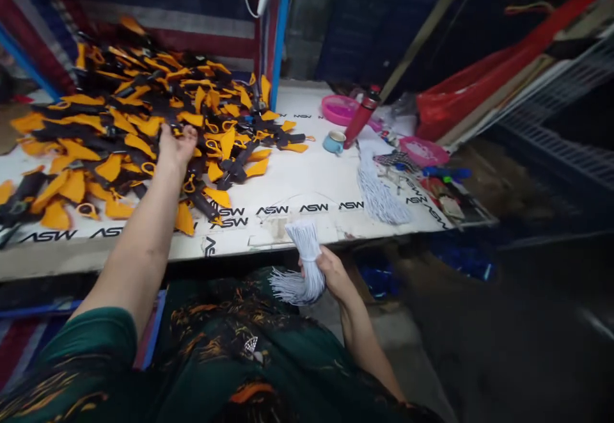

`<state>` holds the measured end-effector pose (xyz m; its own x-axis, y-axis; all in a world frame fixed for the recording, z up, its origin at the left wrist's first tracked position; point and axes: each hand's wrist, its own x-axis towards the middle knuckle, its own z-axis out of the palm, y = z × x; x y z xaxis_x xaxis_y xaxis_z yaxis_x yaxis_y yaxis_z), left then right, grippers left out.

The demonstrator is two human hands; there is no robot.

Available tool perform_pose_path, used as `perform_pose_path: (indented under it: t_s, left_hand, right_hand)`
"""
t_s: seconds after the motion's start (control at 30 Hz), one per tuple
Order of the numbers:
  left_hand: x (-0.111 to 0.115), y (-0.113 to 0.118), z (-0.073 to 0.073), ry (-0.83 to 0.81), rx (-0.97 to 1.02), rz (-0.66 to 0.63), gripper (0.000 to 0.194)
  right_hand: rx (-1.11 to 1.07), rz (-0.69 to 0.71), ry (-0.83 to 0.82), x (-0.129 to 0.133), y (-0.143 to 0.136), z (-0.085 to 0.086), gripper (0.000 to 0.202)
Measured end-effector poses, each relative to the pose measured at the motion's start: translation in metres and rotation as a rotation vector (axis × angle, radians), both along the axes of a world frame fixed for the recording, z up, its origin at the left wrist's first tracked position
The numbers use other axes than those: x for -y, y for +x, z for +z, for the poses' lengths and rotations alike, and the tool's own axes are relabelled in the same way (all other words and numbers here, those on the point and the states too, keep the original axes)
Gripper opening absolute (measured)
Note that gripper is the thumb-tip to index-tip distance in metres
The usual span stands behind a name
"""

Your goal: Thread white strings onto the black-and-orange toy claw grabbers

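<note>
The right hand (pixel 334 274), fingers curled, is gripping the cords (pixel 309 277) by the table (pixel 297 176)'s near edge, probably so the strands are hanging together; they are hiding some fingertips. The left hand (pixel 177 146), fingers loosely bent, is reaching into the pile (pixel 137 122) at left; its grasp I cannot tell. Overlap is obscuring lower pieces.

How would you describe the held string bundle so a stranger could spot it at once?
Find the white table, then the right hand at its near edge. It grips the pale string bundle. Unlike the similar bundle lying on the table, this one is held.
</note>
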<state>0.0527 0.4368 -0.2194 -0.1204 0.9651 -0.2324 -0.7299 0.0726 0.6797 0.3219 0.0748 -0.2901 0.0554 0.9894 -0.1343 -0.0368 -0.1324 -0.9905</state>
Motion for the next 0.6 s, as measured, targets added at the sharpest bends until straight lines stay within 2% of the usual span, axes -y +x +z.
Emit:
perform_pose_path:
  t_s: [0.07, 0.17, 0.23, 0.3, 0.33, 0.43, 0.5, 0.6]
  left_hand:
    - [0.008, -0.015, 0.002, -0.062, -0.036, 0.002, 0.051]
    - [0.033, -0.02, -0.002, -0.105, -0.154, -0.002, 0.035]
    - [0.059, -0.013, -0.009, -0.016, -0.281, 0.007, 0.029]
    - [0.095, -0.002, -0.021, 0.152, -0.422, -0.045, 0.026]
    - [0.116, 0.004, -0.029, 0.253, -0.477, -0.141, 0.028]
    - [0.181, 0.022, -0.055, 0.39, -0.57, -0.671, 0.044]
    - [0.216, 0.032, -0.073, 0.386, -0.56, -0.847, 0.058]
    - [0.25, 0.044, -0.095, 0.41, -0.431, -0.989, 0.084]
  right_hand:
    - [-0.015, 0.005, 0.009, -0.002, -0.005, 0.0, 0.058]
    - [-0.006, -0.006, -0.005, -0.007, -0.012, -0.001, 0.056]
    - [0.014, -0.02, -0.018, -0.012, -0.016, 0.0, 0.055]
    - [0.043, -0.02, -0.015, -0.016, -0.021, 0.001, 0.053]
    - [0.06, -0.012, -0.006, -0.018, -0.024, 0.002, 0.051]
    - [0.119, 0.011, 0.04, -0.024, -0.033, 0.003, 0.048]
    - [0.164, 0.012, 0.086, -0.026, -0.04, 0.004, 0.047]
    - [0.189, -0.027, 0.15, -0.029, -0.056, 0.003, 0.046]
